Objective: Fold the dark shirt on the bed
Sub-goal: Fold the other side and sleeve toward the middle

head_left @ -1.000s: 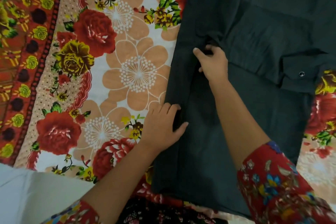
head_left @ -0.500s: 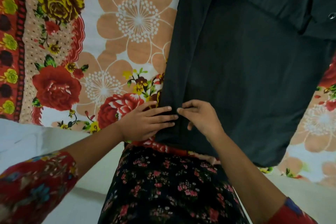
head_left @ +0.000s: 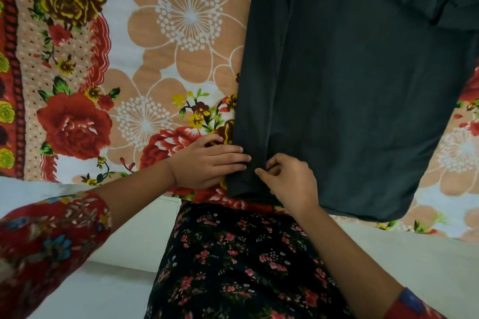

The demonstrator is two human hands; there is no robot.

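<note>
I see the dark shirt (head_left: 350, 111) spread flat on the flower-patterned bed (head_left: 166, 65), filling the right side, its hem at the near edge. My left hand (head_left: 204, 163) lies with straight fingers pressed on the shirt's near left corner. My right hand (head_left: 293, 184), just beside it, has curled fingers pinching the cloth close to the hem, along a lengthwise fold.

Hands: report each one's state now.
Left hand: open, fingers flat on the dark shirt.
Right hand: fingers pinch the dark shirt's hem.
</note>
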